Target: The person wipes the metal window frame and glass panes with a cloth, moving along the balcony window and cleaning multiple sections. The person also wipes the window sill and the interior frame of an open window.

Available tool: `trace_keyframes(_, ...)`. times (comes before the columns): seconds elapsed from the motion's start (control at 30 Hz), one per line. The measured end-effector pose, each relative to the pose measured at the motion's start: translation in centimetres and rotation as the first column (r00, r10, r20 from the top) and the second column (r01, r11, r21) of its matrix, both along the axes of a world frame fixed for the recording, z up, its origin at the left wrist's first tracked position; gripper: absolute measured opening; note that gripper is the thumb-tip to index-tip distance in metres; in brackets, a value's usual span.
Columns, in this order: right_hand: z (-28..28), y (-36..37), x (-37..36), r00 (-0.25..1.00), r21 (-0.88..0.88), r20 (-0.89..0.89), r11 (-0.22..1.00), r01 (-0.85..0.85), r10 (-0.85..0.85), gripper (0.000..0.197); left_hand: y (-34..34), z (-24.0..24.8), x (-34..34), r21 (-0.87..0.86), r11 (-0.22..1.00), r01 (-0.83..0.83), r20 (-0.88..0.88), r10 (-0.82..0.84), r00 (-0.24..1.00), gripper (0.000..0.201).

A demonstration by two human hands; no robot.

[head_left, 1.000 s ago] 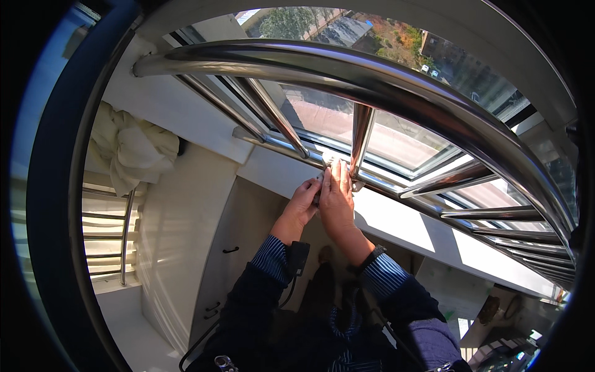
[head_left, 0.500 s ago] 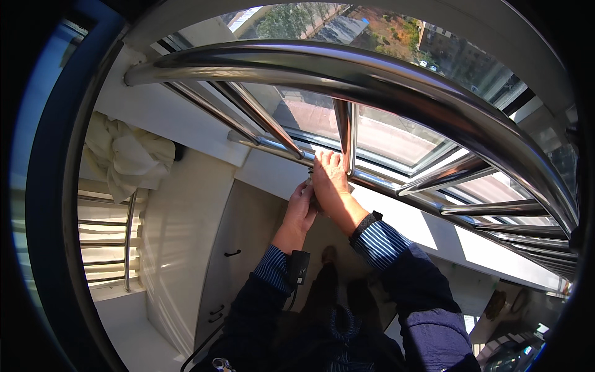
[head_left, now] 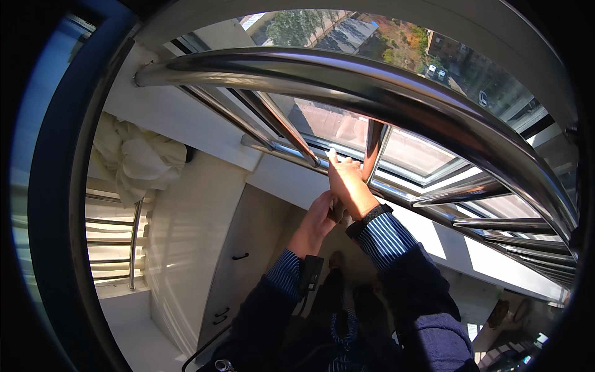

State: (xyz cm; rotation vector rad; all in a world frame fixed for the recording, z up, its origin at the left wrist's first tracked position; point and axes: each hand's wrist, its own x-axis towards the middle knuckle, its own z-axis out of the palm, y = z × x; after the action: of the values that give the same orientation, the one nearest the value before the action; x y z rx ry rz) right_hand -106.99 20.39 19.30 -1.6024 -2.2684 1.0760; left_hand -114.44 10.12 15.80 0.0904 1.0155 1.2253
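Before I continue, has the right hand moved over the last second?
Yes, the right hand has moved forward, its wrist nearer the metal bar beside it.

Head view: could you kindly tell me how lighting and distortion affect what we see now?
In the head view, sunlight brightens the right hand and patches of the white ledge; in the head view, the left hand is mostly shaded and the dark sleeves lose detail; in the head view, highlights streak the top rail, its bow perhaps partly fisheye distortion.
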Motion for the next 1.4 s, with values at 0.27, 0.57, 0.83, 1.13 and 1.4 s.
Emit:
trace_keyframes(0.27, -1.6, -4.8, 0.6, 1.0, 0.522, -0.009, 0.853, 0.007, -0.003, 0.064, -2.5, -0.1, 0.2, -0.102, 0.984, -0.148, 0.045, 0.153, 0.987, 0.03)
trace_keyframes(0.57, -0.3, -3.4, -0.6, 0.933, 0.564, -0.295, 0.826, -0.004, 0.205, 0.071, -1.2, 0.0, -2.8, 0.017, 0.972, -0.233, 0.022, 0.233, 0.972, 0.025)
trace_keyframes(0.83, 0.7, -1.1, -1.8, 0.96, 0.245, -0.254, 0.968, -0.054, 0.118, 0.059, 0.1, -0.4, -4.9, -0.013, 0.969, -0.247, 0.021, 0.248, 0.969, 0.03)
trace_keyframes(1.13, -2.1, -10.0, 0.8, 0.887, 0.191, -0.438, 0.979, -0.071, 0.15, 0.062, -5.5, -0.2, -1.5, -0.033, 0.965, -0.261, -0.1, 0.257, 0.961, 0.036)
trace_keyframes(1.4, 1.3, -13.9, 6.5, 0.712, 0.003, -0.702, 1.0, -0.029, 0.023, 0.066, -9.3, 2.7, -2.4, 0.131, 0.966, -0.221, -0.197, 0.244, 0.95, 0.056)
